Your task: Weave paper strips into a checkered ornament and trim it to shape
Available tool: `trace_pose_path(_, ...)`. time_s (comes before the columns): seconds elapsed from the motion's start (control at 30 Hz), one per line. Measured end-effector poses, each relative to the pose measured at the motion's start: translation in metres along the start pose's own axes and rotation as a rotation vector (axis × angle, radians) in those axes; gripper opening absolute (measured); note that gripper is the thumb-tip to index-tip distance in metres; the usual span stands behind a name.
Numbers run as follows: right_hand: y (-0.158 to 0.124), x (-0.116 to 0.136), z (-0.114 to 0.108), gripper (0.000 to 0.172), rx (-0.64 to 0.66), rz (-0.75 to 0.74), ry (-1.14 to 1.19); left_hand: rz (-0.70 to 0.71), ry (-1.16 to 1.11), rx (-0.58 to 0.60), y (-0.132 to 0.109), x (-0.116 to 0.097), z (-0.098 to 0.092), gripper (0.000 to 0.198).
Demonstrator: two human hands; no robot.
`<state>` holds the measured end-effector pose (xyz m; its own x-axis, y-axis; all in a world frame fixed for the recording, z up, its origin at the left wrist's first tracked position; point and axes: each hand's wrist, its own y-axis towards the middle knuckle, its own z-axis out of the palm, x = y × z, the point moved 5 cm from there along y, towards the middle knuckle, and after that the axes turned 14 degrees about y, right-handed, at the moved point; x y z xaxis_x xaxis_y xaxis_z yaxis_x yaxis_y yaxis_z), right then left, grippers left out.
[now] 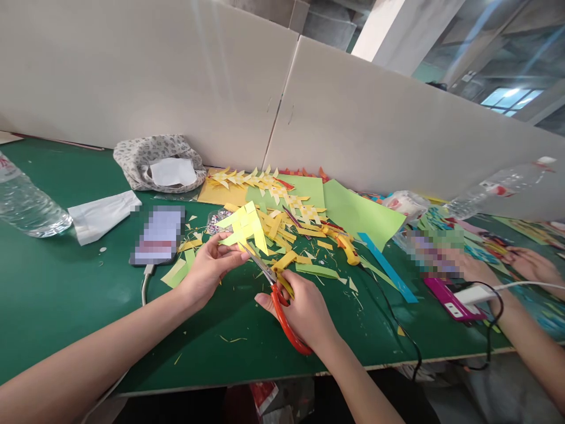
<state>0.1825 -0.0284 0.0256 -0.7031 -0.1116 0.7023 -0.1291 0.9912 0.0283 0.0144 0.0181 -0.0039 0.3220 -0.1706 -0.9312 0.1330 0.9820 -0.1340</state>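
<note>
My left hand pinches a woven piece of yellow paper strips and holds it just above the green table. In my right hand are red-handled scissors, fingers through the loops, blades pointing up-left to the lower edge of the woven piece. Just behind the scissors lie loose yellow strips and offcuts.
A phone on a cable lies left of my left hand. A water bottle, white paper and a patterned cloth bag are at the left. Green sheets, a blue strip and another person's hands are at the right.
</note>
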Motion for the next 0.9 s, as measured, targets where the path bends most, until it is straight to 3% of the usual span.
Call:
trace_pose_path(0.27, -0.001, -0.0008, -0.0006, 0.041, -0.011, 0.003, 0.038, 0.002, -0.054, -0.015, 0.0004, -0.0035, -0.0012, 0.035)
trace_pose_path(0.43, -0.0035, -0.0014, -0.001, 0.041, -0.018, 0.008, 0.07, -0.035, -0.079, -0.092, 0.0003, -0.0001, -0.0042, 0.038)
trace_pose_path(0.9, -0.0082, -0.0051, -0.0015, 0.042, -0.029, 0.006, 0.111, -0.067, -0.06, -0.106, -0.0033, -0.0003, -0.0029, 0.045)
